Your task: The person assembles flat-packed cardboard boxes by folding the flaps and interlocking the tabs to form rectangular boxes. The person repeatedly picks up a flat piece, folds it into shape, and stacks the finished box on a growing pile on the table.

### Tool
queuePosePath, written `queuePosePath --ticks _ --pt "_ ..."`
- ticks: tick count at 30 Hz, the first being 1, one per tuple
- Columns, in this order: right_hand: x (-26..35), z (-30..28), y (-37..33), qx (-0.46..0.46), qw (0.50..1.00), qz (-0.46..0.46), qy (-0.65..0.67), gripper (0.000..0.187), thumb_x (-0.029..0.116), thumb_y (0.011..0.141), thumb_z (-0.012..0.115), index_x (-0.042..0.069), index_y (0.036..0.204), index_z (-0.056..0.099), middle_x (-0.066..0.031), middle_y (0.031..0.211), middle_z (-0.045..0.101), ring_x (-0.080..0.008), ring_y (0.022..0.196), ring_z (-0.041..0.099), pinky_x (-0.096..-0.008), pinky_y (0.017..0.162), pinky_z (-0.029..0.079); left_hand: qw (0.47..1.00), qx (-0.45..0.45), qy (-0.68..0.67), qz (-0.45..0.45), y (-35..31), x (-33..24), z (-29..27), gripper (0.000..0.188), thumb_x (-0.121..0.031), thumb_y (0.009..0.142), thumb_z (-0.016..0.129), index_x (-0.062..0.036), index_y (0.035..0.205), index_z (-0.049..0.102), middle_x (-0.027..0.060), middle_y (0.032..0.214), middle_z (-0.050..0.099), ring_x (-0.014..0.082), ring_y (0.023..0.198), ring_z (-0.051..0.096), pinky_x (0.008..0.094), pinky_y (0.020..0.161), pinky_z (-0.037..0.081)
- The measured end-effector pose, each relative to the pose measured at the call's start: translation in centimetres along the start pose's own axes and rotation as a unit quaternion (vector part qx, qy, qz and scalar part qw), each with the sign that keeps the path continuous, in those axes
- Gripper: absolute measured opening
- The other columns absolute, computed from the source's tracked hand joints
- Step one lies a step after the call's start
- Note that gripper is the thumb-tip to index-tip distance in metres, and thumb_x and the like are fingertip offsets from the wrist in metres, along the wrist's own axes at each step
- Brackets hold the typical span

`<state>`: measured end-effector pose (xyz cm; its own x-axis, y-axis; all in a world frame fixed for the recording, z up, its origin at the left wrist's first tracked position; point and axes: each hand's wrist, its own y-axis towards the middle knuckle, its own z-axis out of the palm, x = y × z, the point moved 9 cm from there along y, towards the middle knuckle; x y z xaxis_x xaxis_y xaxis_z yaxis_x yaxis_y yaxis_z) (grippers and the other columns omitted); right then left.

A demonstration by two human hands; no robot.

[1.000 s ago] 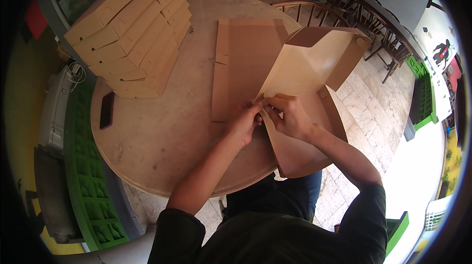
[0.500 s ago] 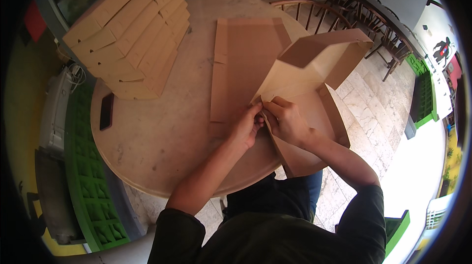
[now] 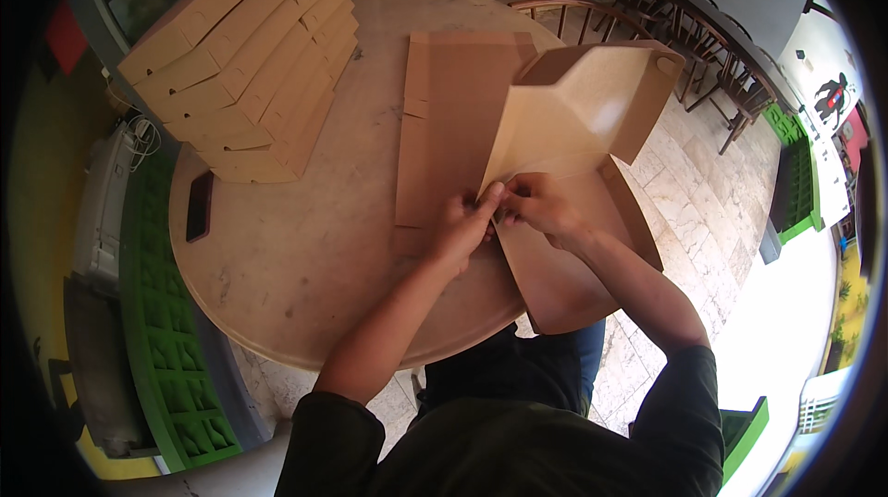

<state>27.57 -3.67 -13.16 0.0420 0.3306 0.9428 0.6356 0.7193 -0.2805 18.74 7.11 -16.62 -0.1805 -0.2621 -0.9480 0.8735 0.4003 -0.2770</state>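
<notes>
A brown cardboard box (image 3: 575, 286), partly folded with its lid raised, leans over the table's right edge above my lap. My left hand (image 3: 470, 222) pinches the box's left corner, where lid and base meet, its thumb pressed on the board. Close beside it my right hand (image 3: 539, 206) is closed on the same corner from the inside. The fingertips hide the tab or fold between them. Left of the box a flat cardboard blank (image 3: 450, 127) with creased, slit edges lies on the table.
Folded cardboard boxes (image 3: 250, 80) stand in a tall stack at the table's far left. A dark phone (image 3: 200, 207) lies near the left edge of the round table (image 3: 305, 275). Wooden chairs (image 3: 592, 14) stand beyond the table, and a green lattice panel (image 3: 180, 349) runs along the left.
The raised lid has swung left and more upright, showing more of its inside. My right hand has drawn its fingers in at the corner; my left hand stays close to the same spot.
</notes>
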Motion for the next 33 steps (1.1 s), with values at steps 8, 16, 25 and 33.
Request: queuePosePath --ticks 8,16,25,33 --pt "-1.6 1.6 0.5 0.061 0.980 0.084 0.171 0.015 0.012 0.109 0.058 -0.002 0.110 0.063 -0.0146 0.103 0.072 -0.0206 0.090 0.073 -0.0334 0.082 0.060 0.974 -0.057 0.074 0.205 1.5 -2.1 -2.2 0.024 -0.010 0.095 0.070 0.0072 0.111 0.066 0.0138 0.102 0.073 0.0207 0.093 0.071 0.0355 0.082 0.057" --pt "1.8 2.5 -1.0 0.063 0.975 -0.095 -0.189 0.030 0.022 0.102 0.070 -0.001 0.121 0.070 -0.0175 0.104 0.074 -0.0248 0.095 0.074 -0.0357 0.084 0.061 0.980 -0.054 0.083 0.175 1.1 -3.0 -2.7 0.023 -0.007 0.096 0.067 0.0038 0.117 0.069 0.0137 0.103 0.075 0.0178 0.096 0.072 0.0356 0.082 0.057" --pt "4.7 2.4 -3.2 0.062 0.947 -0.165 -0.270 0.044 0.039 0.096 0.076 -0.003 0.112 0.076 -0.0201 0.089 0.075 -0.0337 0.094 0.074 -0.0417 0.090 0.057 0.937 -0.112 0.212 0.252 -1.6 -7.7 -3.1 0.027 -0.016 0.104 0.070 0.0052 0.121 0.067 0.0094 0.108 0.074 0.0149 0.097 0.070 0.0317 0.083 0.057" --pt "20.6 -4.7 -9.0 -0.167 0.928 -0.331 -0.041 0.052 0.043 0.099 0.074 -0.009 0.094 0.074 -0.0200 0.077 0.073 -0.0261 0.071 0.073 -0.0378 0.066 0.057 0.828 -0.080 0.149 0.535 -6.9 -21.5 -0.1 0.013 -0.006 0.101 0.069 0.0028 0.110 0.069 0.0096 0.098 0.069 0.0154 0.082 0.065 0.0309 0.074 0.052"
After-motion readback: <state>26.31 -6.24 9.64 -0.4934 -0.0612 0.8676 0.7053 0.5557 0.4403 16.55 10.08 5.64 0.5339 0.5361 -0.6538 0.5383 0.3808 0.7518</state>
